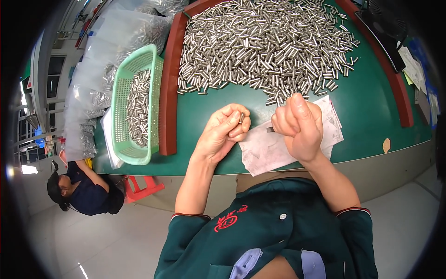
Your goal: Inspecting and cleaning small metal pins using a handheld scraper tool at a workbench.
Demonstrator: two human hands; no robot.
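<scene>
My left hand (222,131) is closed, pinching a small metal pin (241,118) between thumb and fingertips. To its right, my right hand (299,125) is curled into a fist with the thumb on top. The end of a dark metal pin (270,129) sticks out beside its lower fingers; the rest is hidden by the hand. Both hands are raised over the near part of the green table, the right one above a creased, smudged white paper (265,156). Just beyond them spreads a large heap of short metal pins (265,46).
Red-brown wooden bars (170,93) border the heap left and right. A light green plastic basket (118,107) holds more pins. Clear bags of pins (104,51) line the left. A black fan (383,21) stands far right. Another person (88,188) sits at left near a red stool (141,188).
</scene>
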